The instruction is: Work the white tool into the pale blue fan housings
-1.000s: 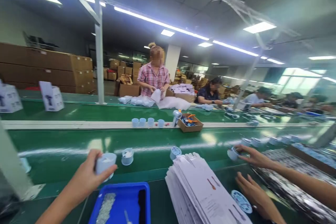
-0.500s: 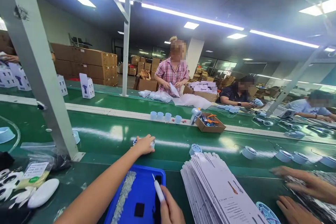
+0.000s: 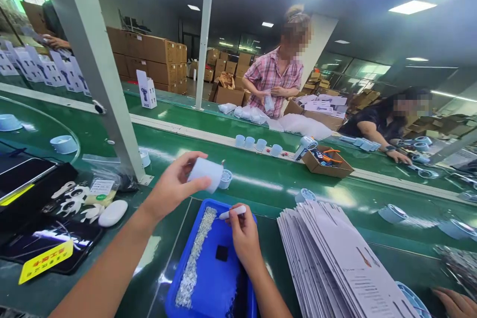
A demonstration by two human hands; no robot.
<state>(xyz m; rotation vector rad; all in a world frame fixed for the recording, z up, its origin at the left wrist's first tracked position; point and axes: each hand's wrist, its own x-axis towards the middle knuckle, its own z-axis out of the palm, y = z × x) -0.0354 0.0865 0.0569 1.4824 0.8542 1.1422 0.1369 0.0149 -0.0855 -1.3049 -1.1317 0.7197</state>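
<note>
The left hand is gripping a pale blue round housing between thumb and fingers, raised above the green belt and just over the far rim of the blue tray. What the housing carries on its hidden far face is not showing. Just beyond it, a second housing is sitting on the belt, half covered by the held one. The right hand is closing around a thin white pen-like tool, its tip pointing toward the left hand; the working end is too small to make out. Under both hands the tray is holding a strip of tiny pale parts, too fine to identify, and a small black square; the tray's near edge is running out of the picture.

Left of the left hand, a slanting white steel post is cutting off the view of the belt behind it, and white plastic pieces and a bagged packet are lying beside a dark device whose near part is cropped away.

Right of the right hand, a fanned stack of flat printed cartons is crowding the tray's edge and leaving little free surface there. At the lower right corner another person's hand is only partly entering the view.

Beyond the hands, the belt is lying mostly open, with scattered housings to the right. Across it, a person in a plaid shirt is standing among brown cartons under ceiling lights.
</note>
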